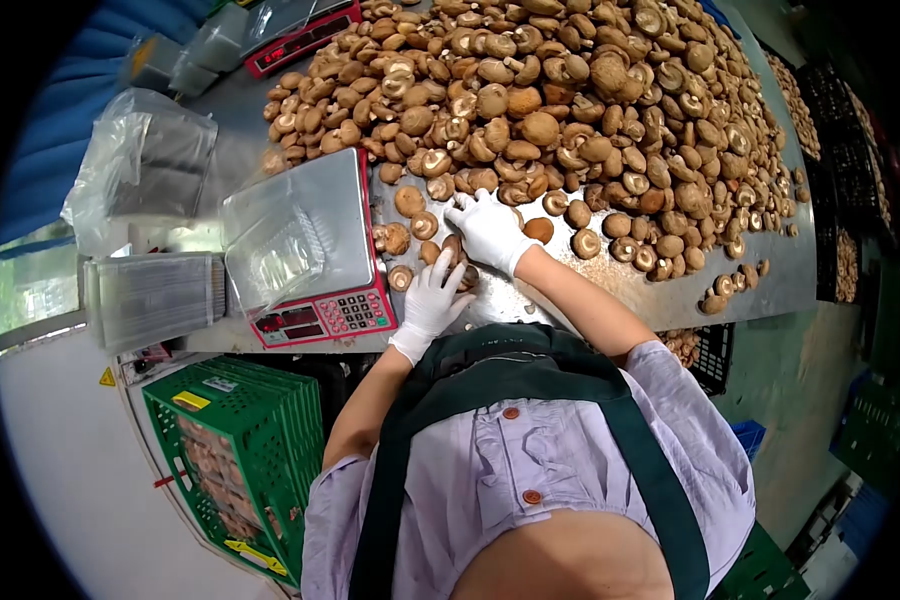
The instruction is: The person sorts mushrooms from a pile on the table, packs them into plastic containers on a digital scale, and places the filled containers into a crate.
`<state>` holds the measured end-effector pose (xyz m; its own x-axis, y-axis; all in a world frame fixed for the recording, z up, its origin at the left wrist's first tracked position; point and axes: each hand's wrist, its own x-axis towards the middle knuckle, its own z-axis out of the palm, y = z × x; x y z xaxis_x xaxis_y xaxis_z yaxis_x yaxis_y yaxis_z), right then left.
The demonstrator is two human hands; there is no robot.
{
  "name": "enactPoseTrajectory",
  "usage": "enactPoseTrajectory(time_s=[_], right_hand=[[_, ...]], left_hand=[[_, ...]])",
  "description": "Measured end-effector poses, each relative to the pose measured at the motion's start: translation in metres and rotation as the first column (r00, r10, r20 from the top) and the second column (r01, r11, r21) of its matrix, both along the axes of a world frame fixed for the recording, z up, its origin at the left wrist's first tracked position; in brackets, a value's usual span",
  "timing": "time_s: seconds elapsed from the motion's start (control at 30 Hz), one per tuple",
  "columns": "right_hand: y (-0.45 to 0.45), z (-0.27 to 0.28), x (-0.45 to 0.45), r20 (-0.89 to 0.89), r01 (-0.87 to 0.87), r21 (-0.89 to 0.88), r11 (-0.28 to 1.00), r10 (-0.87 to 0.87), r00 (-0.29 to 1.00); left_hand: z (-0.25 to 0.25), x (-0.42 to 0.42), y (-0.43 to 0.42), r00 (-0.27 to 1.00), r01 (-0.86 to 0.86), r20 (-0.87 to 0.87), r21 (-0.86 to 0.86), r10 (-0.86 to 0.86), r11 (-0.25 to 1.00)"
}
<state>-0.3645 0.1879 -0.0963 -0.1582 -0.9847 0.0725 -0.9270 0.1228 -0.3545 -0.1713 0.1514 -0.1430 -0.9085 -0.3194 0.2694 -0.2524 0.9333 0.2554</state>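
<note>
My left hand (432,303), in a white glove, is low over the metal table beside the scale. Its fingers curl about a brown shiitake mushroom (469,278), and another mushroom (453,244) lies at its fingertips. My right hand (492,233), also gloved in white, reaches to the near edge of the mushroom pile (540,110). Its fingers are apart and its palm faces down; what lies under them is partly hidden. Several loose mushrooms (409,201) sit between my hands and the scale. A clear plastic tray (280,245) rests on the red-framed digital scale (345,205).
Stacked clear trays (160,300) and a plastic bag (155,165) are at the left. Another red scale (305,38) stands at the back. Green crates (235,450) are below the table (770,270) at left. Black crates of mushrooms (845,180) stand at right.
</note>
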Motion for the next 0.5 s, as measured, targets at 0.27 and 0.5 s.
enactPoseTrajectory(time_s=[0.27,0.5], right_hand=[[0.034,0.000,-0.022,0.336,0.157,-0.068,0.985,-0.125,0.934],[0.087,-0.003,-0.034,0.986,0.392,0.156,0.907,-0.116,-0.124]], left_hand=[[0.033,-0.023,0.008,0.955,-0.207,0.234,0.094,0.181,0.974],[0.013,-0.071,0.005,0.958,-0.258,0.178,0.205,0.223,0.944]])
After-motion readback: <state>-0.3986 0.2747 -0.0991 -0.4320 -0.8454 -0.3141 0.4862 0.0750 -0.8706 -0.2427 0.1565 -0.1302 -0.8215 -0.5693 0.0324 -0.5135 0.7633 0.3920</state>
